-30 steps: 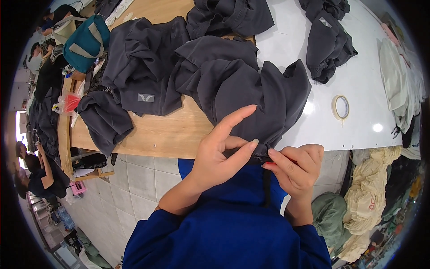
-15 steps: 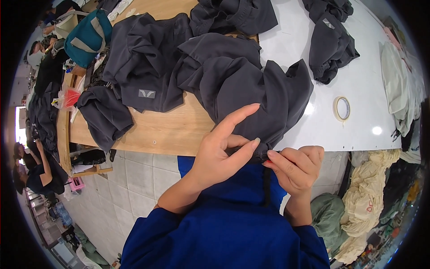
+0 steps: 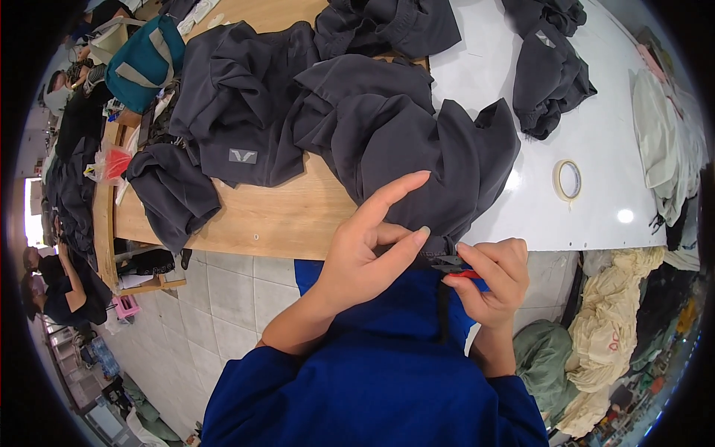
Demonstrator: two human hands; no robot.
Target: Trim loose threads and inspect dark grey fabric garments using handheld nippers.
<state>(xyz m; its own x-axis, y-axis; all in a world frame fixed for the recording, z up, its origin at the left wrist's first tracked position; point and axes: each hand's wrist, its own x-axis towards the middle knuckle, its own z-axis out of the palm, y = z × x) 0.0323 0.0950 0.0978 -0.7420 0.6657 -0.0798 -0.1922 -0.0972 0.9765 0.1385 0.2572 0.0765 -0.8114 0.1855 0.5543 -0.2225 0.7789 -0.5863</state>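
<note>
A dark grey garment [image 3: 424, 141] lies bunched across the table's front edge, its hem [image 3: 439, 249] reaching toward me. My left hand [image 3: 365, 257] is at this hem, index finger stretched out over the cloth. Its thumb and curled fingers close on the garment's edge, though the lower fingers are partly hidden. My right hand [image 3: 495, 279] grips small thread snips [image 3: 463, 273] with red on the handle. Their grey blades point left, up against the hem and close to my left thumb.
More dark grey garments [image 3: 238, 104] lie on the wooden tabletop [image 3: 261, 216]. On the white tabletop [image 3: 618, 216] are a tape roll [image 3: 567, 181] and another grey garment [image 3: 551, 82]. A teal bag [image 3: 145, 67] stands far left. Cream cloth [image 3: 611, 335] is heaped at right.
The right hand's fingers have parted slightly, and the snips' blades and red handle now show between them. The left hand and garment are nearly still.
</note>
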